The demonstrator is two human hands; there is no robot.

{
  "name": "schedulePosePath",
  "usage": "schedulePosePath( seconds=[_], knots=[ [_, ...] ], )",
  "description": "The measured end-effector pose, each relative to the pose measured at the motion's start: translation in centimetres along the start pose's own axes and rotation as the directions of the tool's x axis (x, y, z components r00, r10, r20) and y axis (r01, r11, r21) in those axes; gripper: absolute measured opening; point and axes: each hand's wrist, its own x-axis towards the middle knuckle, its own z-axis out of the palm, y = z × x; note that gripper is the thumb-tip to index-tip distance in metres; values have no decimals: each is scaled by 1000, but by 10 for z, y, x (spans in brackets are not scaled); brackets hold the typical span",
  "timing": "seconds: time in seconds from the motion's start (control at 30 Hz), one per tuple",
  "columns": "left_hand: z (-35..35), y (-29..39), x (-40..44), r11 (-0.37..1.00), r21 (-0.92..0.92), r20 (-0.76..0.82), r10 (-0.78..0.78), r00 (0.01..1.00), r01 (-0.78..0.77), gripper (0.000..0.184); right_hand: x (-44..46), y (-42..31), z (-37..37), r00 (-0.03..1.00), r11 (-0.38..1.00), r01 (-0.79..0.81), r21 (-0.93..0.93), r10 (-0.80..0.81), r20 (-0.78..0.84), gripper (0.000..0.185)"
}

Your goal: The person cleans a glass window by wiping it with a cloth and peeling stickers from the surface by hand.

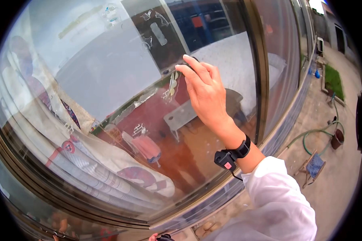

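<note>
Right hand (pixel 207 90) rising at the centre of the frame, back of the hand showing, fingers extending loosely and bending a little, thumb side facing the glass. Fingertips lying at or just in front of the window glass (pixel 104 76); contact not certain. A small dark patch is showing by the fingertips; cannot tell whether the hand is gripping anything.

Left hand (pixel 153 237) only just showing at the bottom edge; too little visible to tell how open it is or what it is holding.

Window glass filling the left and centre of the frame, carrying whitish scraps and marks, with reflections crossing it. Dark window frame (pixel 262 80) running down right of the right hand. Behind the glass: patterned curtain (pixel 84 168) hanging at left, grey bench (pixel 183 116) standing near centre, pink object (pixel 147 148) sitting lower left of it.

Black strap (pixel 243 148) circling the right wrist, small black device (pixel 225 160) attaching to it; white sleeve (pixel 277 201) covering the forearm.

Right side, outdoors: green hose (pixel 304 141) curling beside a brown pot (pixel 337 138), blue-topped seat (pixel 315 164) standing below, grass strip (pixel 333 80) lying above.
</note>
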Motion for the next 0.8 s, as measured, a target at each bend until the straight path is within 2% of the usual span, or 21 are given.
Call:
schedulePosePath(
  seconds=[0.1, 0.17, 0.2, 0.27, 0.33, 0.47, 0.6, 0.67, 0.73, 0.8],
  knots=[
    [10, 7, -9, 1000, -10, -40, 27, 999, -28, 31, -6, -2, -1, 1000, 1000, 22, 11, -22, -3, 34],
    [10, 8, -10, 996, -5, 16, 85, 996, -85, 31, -6, -2, -4, 1000, 1000, 22, 17, -23, 10, 35],
    [6, 7, -6, 999, -33, 7, 32, 999, -32, 32, -2, -1, -5, 1000, 1000, 5, 21, -5, 17, 36],
    [13, 10, -11, 997, 15, -33, 79, 996, -79, 33, 6, -1, -4, 999, 999, -31, 25, 30, 42, 38],
    [7, 10, -13, 998, 49, -24, 31, 999, -30, 33, 3, -3, -2, 998, 999, -45, 26, 44, 38, 37],
    [10, 12, -17, 997, 38, -47, 62, 997, -60, 30, -23, -19, -7, 996, 999, 28, 21, -30, 80, 36],
    [3, 12, -16, 997, 37, -11, 62, 998, -61, 29, -37, -39, -14, 976, 991, 21, 129, -48, 212, 37],
    [10, 19, -16, 992, -28, -64, 123, 990, -125, 18, -27, -48, -5, 987, 987, 7, 161, -33, 158, 49],
    [3, 17, -12, 993, -24, -62, 118, 991, -119, 19, -26, -57, 9, 989, 990, 39, 135, -58, 138, 51],
    [1, 20, -12, 992, -17, 28, 129, 991, -129, 19, -36, -69, 16, 989, 991, 68, 113, -82, 122, 53]
  ],
)
